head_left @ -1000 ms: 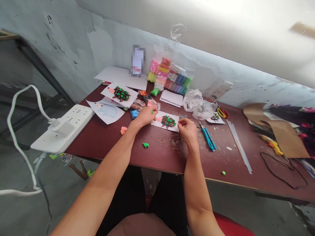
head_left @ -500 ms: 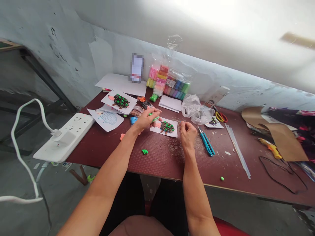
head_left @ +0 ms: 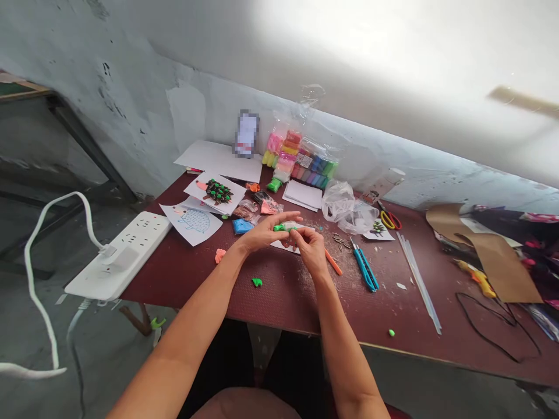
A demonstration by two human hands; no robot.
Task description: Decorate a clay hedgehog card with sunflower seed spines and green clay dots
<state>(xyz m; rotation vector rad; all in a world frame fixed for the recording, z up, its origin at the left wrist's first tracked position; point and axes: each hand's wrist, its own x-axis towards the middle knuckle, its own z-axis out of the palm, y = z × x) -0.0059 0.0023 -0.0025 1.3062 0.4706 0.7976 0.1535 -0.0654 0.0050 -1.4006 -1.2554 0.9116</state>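
My left hand (head_left: 262, 234) is closed around a small clear packet of green modelling clay (head_left: 279, 227). The fingertips of my right hand (head_left: 311, 249) are pinched together at the packet's right end; whether a bit of clay is between them is hidden. Below both hands lies a white card (head_left: 285, 247), mostly covered by them. Just right of my right wrist is an orange stick-like tool (head_left: 334, 263). A loose green clay lump (head_left: 257, 282) rests nearer the table's front edge, and a pink lump (head_left: 220, 255) lies left of my left wrist.
A hedgehog picture with green dots (head_left: 216, 193) and a blue hedgehog drawing (head_left: 192, 221) lie at left, near a power strip (head_left: 126, 253). Bagged clay (head_left: 310, 169) stands behind. Rightward are a blue utility knife (head_left: 365, 269), scissors (head_left: 390, 220), clear sticks (head_left: 419, 282) and a glue gun (head_left: 478, 279).
My right hand has moved left, from above the table to the green packet in my left hand. The orange tool now shows, and the hedgehog card is mostly covered. The whole view has shifted slightly.
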